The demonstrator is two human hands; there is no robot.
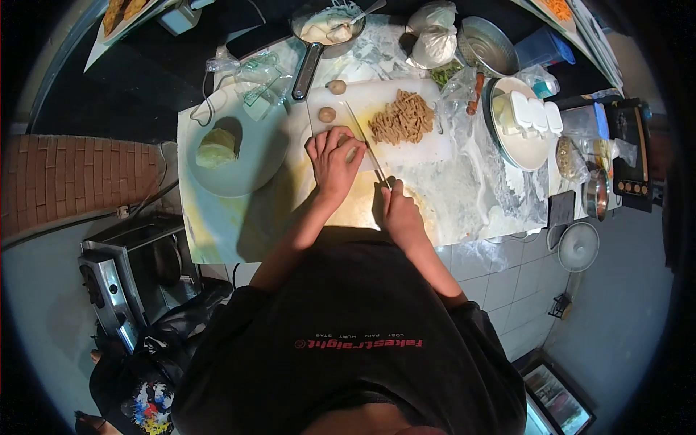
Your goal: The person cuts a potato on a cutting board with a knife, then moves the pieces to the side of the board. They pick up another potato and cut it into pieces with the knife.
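Note:
My right hand grips the handle of a kitchen knife, its long blade pointing away from me across the white cutting board. Left of the blade, my left hand has its fingers curled over a pale round piece, probably a meatball, mostly covered by the fingers. Two whole greyish-brown balls that look like meatballs, one nearer and one farther, lie beyond my left hand. To the right of the knife is a heap of brown cut strips.
At left, a large plate carries a piece of cabbage. A pan with white batter and a spoon stands at the back, its handle towards me. Filled plastic bags, a metal bowl and stacked plates line the right.

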